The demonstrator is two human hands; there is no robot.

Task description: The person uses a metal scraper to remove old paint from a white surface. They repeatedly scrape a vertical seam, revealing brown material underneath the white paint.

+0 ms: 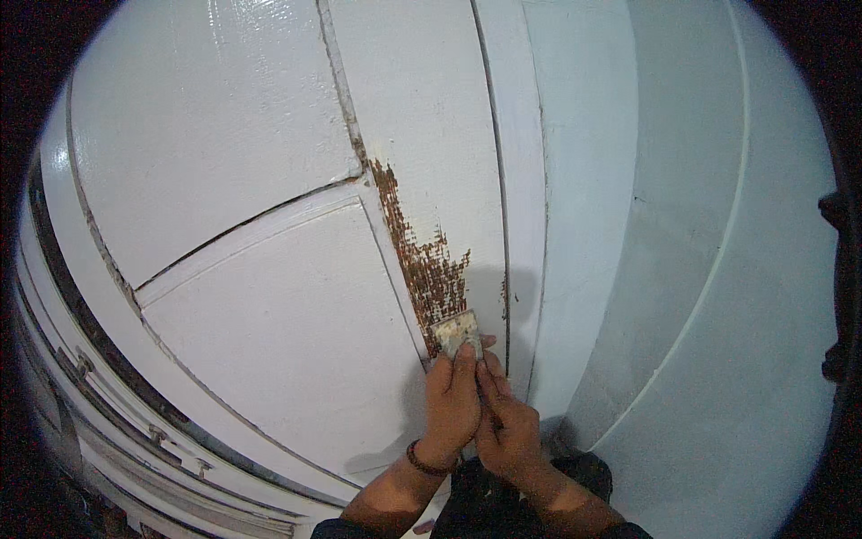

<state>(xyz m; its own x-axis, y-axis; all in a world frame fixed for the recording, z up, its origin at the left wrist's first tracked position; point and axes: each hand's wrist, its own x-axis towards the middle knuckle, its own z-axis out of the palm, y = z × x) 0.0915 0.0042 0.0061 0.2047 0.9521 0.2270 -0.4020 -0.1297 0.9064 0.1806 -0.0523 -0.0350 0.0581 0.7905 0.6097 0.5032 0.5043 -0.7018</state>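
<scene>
Both my hands are closed together on a paint scraper (pixel 456 330). Its flat, wide blade is smeared with cream flakes and lies against the white door (pixel 269 296). My left hand (pixel 453 400), with a dark bracelet at the wrist, presses its fingers near the blade. Just right of it, my right hand (pixel 507 427) wraps round the handle, which the fingers mostly hide. Right above the blade is a rough brown patch (pixel 431 269) where the white paint is off. It runs up in a narrow strip beside the panel joint.
A dark gap (pixel 492 108) separates the door from its white frame (pixel 530 135). Further right stands a pale wall (pixel 772 269). White bars with metal fittings (pixel 157 435) run along the lower left. My dark-clothed legs (pixel 489 494) are below my hands.
</scene>
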